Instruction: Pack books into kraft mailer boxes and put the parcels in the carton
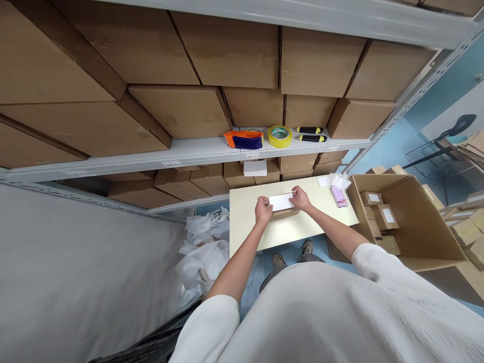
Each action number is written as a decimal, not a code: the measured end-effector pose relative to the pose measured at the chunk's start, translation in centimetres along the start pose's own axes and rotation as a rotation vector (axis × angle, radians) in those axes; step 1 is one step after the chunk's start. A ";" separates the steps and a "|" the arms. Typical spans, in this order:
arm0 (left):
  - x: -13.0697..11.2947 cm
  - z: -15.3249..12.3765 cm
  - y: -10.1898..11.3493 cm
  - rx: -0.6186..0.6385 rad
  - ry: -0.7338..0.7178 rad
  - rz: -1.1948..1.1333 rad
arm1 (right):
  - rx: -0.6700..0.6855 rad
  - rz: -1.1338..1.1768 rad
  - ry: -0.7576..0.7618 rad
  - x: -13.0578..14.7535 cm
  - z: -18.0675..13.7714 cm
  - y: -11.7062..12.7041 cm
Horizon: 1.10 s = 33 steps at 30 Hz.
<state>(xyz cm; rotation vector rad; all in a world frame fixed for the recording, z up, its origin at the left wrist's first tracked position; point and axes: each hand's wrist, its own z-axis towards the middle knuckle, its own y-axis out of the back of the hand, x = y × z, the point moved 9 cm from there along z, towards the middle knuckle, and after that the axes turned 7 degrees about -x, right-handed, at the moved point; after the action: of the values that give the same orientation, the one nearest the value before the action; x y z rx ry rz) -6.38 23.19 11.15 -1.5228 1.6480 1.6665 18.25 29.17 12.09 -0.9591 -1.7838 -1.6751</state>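
Grey metal shelf packed with brown cardboard boxes, above a smooth cream table stretching left to a straight edge. A deep, open carton blocks its right end. Mid-table, on a small box, left hand and right hand grip opposite ends of flat white paper.

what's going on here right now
A person has both hands on a small job at the table: the left hand and right hand are at opposite ends of a white sheet over the top of a small cardboard box. To the right, a large open carton holds several small boxes. A yellow tape roll sits on the shelf ahead.
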 end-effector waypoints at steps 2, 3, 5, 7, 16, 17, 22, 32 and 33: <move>0.4 0.3 -0.1 -0.013 -0.039 0.039 | -0.002 -0.017 0.011 -0.4 0.0 -0.6; 0.5 0.3 -0.2 -0.015 -0.059 0.056 | -0.001 -0.023 0.018 -0.6 0.0 -0.8; 0.7 0.5 -0.5 -0.008 -0.089 0.086 | 0.000 -0.035 0.030 -0.8 0.0 -1.1; 0.7 0.5 -0.8 0.008 -0.117 0.113 | -0.003 -0.051 0.043 -1.0 0.1 -1.3; 0.5 0.4 -1.7 0.058 -0.195 0.188 | 0.014 -0.141 0.106 -1.2 0.1 -2.2; 0.6 0.4 -1.8 0.064 -0.199 0.200 | 0.019 -0.150 0.107 -1.3 0.1 -2.3; 0.6 0.3 -2.1 0.082 -0.245 0.276 | 0.025 -0.182 0.123 -1.5 0.0 -2.7; -0.4 -1.5 -2.1 0.084 -0.584 0.607 | -0.020 -0.503 0.226 -0.7 -2.2 -2.0; -0.5 -2.0 -2.3 0.103 -0.664 0.608 | -0.026 -0.523 0.269 -0.4 -2.9 -2.1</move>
<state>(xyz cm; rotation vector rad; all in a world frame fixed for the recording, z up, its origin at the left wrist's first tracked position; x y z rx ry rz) -3.40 22.27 10.95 -0.3220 1.8320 2.0228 16.61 26.26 10.78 -0.2559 -1.9287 -2.0231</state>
